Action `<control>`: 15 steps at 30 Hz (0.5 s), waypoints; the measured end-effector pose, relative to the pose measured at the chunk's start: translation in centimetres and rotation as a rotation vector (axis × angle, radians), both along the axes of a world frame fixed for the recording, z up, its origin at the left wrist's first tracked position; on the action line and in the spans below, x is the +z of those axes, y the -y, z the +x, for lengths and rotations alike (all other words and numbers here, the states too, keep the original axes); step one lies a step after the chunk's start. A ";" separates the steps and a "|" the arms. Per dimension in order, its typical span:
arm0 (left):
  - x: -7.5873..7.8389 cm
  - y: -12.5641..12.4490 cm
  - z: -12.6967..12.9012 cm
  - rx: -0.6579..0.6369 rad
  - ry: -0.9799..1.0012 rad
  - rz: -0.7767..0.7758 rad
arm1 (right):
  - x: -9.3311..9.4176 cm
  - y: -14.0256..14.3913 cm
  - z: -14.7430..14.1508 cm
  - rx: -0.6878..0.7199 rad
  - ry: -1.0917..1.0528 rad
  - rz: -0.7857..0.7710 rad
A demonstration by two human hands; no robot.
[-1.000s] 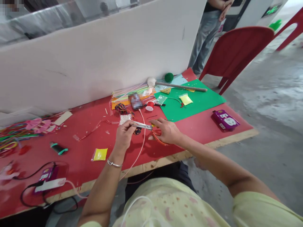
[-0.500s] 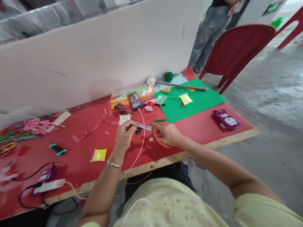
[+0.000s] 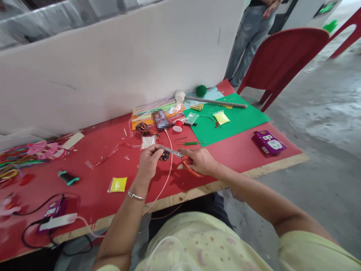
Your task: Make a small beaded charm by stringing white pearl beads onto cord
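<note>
My right hand (image 3: pixel 201 160) is wrapped round the orange handles of a pair of scissors (image 3: pixel 172 151), whose metal blades point left across the space between my hands. At the blade tips my left hand (image 3: pixel 149 160) is closed in a pinch of thumb and forefinger. Whatever it holds is too small or hidden to name. Just behind the left hand lies a bag of white beads (image 3: pixel 148 141), with a bundle of dark multicoloured cord (image 3: pixel 143 129) beyond it. A pink cable (image 3: pixel 170 171) runs below the scissors to a phone-like device (image 3: pixel 161 120).
On the red table (image 3: pixel 96 180) are a red thread spool (image 3: pixel 177 125), a green-handled tool (image 3: pixel 191 143), yellow packets (image 3: pixel 118 184), a teal-and-black tool (image 3: pixel 68 177) and purple boxes (image 3: pixel 269 143). A stick (image 3: pixel 217 102) lies over green sheet (image 3: pixel 239 120). A white partition (image 3: pixel 126 64) borders the back.
Both hands stay almost in place, with the scissors still between them. The blades have shifted very slightly.
</note>
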State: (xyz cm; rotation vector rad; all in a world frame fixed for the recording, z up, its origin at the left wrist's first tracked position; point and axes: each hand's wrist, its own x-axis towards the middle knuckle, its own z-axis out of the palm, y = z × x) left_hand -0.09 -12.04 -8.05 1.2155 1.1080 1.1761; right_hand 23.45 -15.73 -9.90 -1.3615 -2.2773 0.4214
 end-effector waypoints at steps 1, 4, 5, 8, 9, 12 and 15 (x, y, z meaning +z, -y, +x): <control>0.0 0.0 0.0 0.002 0.028 -0.049 | -0.1 0.0 0.0 -0.007 0.019 0.006; 0.2 0.2 0.2 -0.024 0.070 -0.181 | -0.2 0.0 0.1 -0.018 0.061 0.009; 0.4 0.3 0.3 -0.037 0.076 -0.205 | -0.1 0.0 0.1 -0.022 0.067 0.007; 0.7 0.4 0.5 -0.067 0.102 -0.214 | 0.0 0.0 0.2 -0.036 0.075 -0.003; 0.8 0.5 0.5 -0.071 0.115 -0.211 | 0.1 0.0 0.2 -0.042 0.077 -0.003; 0.9 0.4 0.6 -0.077 0.145 -0.214 | 0.2 0.0 0.3 -0.051 0.086 -0.004; 0.8 0.2 0.5 -0.093 0.150 -0.235 | 0.1 0.1 0.3 -0.051 0.085 -0.013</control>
